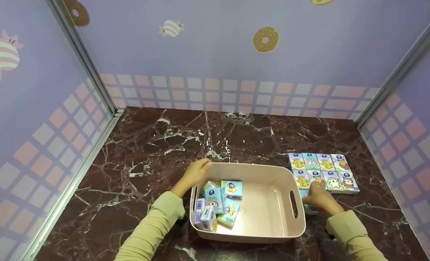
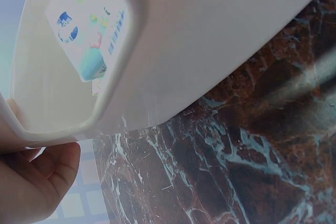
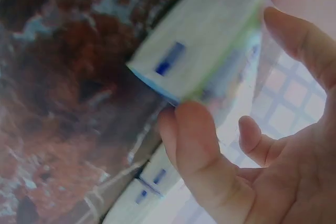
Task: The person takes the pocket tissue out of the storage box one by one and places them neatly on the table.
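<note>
A pale pink plastic bin (image 1: 258,169) with handle slots stands on the marbled surface. My left hand (image 1: 196,173) grips its rim at the back left corner, the fingers (image 2: 64,163) curled outside. Several small tissue packs (image 1: 231,213) lie heaped in the bin's left part. To the right of the bin, my right hand (image 1: 322,199) holds a tissue pack (image 3: 210,40) between thumb and fingers; the pack sits tilted and blurred in the right wrist view. Just beyond the hand, more tissue packs (image 1: 332,165) lie in two neat rows.
Purple walls (image 1: 215,47) with candy and donut prints enclose the dark red marbled surface (image 1: 156,145) at the back and both sides. Part of a teal pack (image 1: 311,210) shows below the right hand, close to the bin's right wall.
</note>
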The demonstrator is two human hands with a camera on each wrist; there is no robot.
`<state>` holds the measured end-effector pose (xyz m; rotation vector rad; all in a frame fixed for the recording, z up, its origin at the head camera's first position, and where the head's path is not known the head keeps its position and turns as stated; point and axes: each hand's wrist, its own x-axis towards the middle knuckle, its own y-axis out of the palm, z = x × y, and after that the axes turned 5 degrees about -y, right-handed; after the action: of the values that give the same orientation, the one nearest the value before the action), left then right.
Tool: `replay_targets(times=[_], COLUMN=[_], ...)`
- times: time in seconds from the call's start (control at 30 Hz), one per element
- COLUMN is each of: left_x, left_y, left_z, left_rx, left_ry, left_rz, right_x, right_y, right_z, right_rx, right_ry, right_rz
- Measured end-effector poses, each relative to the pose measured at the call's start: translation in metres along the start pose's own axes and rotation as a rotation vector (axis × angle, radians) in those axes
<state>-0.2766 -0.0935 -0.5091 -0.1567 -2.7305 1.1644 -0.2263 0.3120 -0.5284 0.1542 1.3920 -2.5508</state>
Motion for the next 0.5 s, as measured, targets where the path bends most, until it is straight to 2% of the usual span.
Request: replay_targets(times=[0.13, 0.23, 0.37, 0.5], left_x=[-0.001, -0.001, -0.001, -0.001], left_y=[-0.001, -0.001, -0.002, -0.001], left_z=[0.0, 0.0, 0.0, 0.0], left_rx=[0.0, -0.006, -0.014, -0.014], left_ry=[-0.001, 0.0, 0.005, 0.014], left_rz=[-0.001, -0.002, -0.003, -0.01], right_x=[0.003, 0.005, 0.006, 0.006], right_y=[-0.019, -0.035, -0.052, -0.061], right_z=[0.009, 0.02, 0.04, 0.063], right_rx=[-0.047, -0.062, -0.027, 0.02], right_ry=[-0.02, -0.05, -0.105, -0.164], right_rz=[-0.006, -0.056, -0.112, -0.104])
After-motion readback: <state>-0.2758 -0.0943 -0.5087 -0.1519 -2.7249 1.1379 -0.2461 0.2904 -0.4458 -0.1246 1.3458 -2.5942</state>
